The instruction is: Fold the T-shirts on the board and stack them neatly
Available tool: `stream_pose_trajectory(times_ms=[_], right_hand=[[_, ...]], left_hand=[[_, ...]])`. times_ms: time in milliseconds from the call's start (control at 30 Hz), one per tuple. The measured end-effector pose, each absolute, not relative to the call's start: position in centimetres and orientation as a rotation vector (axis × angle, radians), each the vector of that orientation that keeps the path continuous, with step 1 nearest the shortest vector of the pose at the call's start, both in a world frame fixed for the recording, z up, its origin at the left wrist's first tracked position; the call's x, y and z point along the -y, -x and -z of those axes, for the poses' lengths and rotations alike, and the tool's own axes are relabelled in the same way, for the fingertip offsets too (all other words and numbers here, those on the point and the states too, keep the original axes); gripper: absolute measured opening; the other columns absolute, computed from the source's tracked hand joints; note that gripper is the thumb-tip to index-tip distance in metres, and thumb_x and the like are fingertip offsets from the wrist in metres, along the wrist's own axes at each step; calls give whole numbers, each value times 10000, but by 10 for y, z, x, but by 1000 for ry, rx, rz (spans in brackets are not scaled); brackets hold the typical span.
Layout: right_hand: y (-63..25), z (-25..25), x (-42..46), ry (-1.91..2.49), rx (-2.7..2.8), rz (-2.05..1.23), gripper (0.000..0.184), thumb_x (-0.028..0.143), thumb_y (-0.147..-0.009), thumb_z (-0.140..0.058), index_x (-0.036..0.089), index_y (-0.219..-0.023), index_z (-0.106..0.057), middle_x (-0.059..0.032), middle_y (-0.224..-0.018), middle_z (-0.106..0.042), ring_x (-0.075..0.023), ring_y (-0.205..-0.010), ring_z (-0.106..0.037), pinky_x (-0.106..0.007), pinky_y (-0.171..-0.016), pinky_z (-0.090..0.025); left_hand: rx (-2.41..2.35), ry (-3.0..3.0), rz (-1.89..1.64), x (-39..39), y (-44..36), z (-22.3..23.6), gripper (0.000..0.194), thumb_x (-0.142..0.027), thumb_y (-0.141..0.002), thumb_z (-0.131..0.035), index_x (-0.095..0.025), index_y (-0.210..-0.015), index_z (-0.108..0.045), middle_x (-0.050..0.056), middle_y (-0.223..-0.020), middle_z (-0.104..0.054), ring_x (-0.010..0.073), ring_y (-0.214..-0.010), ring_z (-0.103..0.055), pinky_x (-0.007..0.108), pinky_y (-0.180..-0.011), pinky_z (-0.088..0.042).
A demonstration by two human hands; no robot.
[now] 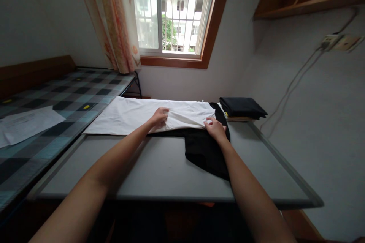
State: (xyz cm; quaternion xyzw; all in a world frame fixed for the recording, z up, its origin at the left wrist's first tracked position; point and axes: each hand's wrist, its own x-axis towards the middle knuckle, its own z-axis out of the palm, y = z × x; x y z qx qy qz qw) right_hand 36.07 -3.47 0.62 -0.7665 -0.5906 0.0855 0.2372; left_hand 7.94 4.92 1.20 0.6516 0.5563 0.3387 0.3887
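A white-and-black shirt [137, 112] lies lengthwise across the grey table, its white part folded into a long strip. A black sleeve-like part [203, 150] spreads toward me from its right end. My left hand [161, 116] is closed on the white cloth near the middle of the strip. At the right end, my right hand [216, 128] has its fingers curled and pinches the cloth where white meets black. Creases run through the white cloth between both hands. Some fingertips are hidden.
The grey table [159, 174] borders a bed with a checked cover [94, 83] on the left. Papers [31, 121] lie on that bed. Folded dark cloth [242, 107] rests on a stack at the table's back right. A cord [296, 74] hangs along the right wall.
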Motion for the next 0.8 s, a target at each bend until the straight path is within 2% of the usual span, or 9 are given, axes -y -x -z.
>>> stream_pose_trajectory(times_ms=[100,200,333,467,567,667,800], right_hand=[[-360,-6,34,2052,1605,-247,343,440,-873,-519,240,-1107,-671,-62,-930,-719,-250,-956,-635,-402,-907,-355],[-361,-6,32,1908,1598,-295,323,343,-845,-536,224,-1109,-679,-51,-906,-723,-219,-896,-647,-362,-885,-398],[-365,-3,29,1778,1542,-264,314,260,-843,-483,168,-1031,-716,-94,-993,-730,-205,-857,-651,-299,-812,-456],[-370,2,28,1907,1503,-233,304,268,-847,-494,176,-1010,-734,-103,-982,-737,-225,-891,-663,-303,-819,-467],[-369,3,28,1997,1523,-246,313,291,-865,-492,211,-1056,-727,-93,-995,-738,-229,-919,-670,-308,-826,-469],[-366,0,29,2041,1547,-247,322,347,-883,-495,231,-1090,-712,-91,-1026,-732,-241,-973,-665,-321,-844,-465],[-361,-4,32,2100,1584,-257,330,359,-896,-486,239,-1123,-693,-93,-1090,-719,-258,-1039,-649,-350,-875,-450]], left_hand=[[-1338,-1580,-841,-41,-80,-16,578,-71,-686,-565,-64,-1263,-568,-44,-577,-530,72,-436,-474,186,-441,-395],[-1278,-1561,-880,-34,-80,-18,590,-79,-696,-563,-73,-1286,-546,-36,-633,-537,59,-448,-460,170,-415,-368],[-1293,-1610,-886,-33,-78,-17,600,-90,-710,-561,-66,-1308,-529,-13,-695,-565,66,-486,-486,182,-441,-416],[-1464,-1835,-678,-43,-78,-18,561,-135,-761,-540,-64,-1318,-533,35,-748,-637,119,-555,-581,241,-532,-507],[-1570,-1962,-603,-56,-80,-21,482,-183,-775,-556,-112,-1249,-605,92,-943,-696,183,-764,-664,277,-683,-539],[-1640,-2055,-558,-71,-83,-25,452,-199,-744,-604,-183,-1193,-642,91,-1117,-691,228,-1016,-644,287,-862,-498],[-1714,-2152,-414,-86,-97,-29,485,-243,-707,-664,-215,-1189,-626,94,-1127,-694,266,-1073,-624,342,-912,-463]])
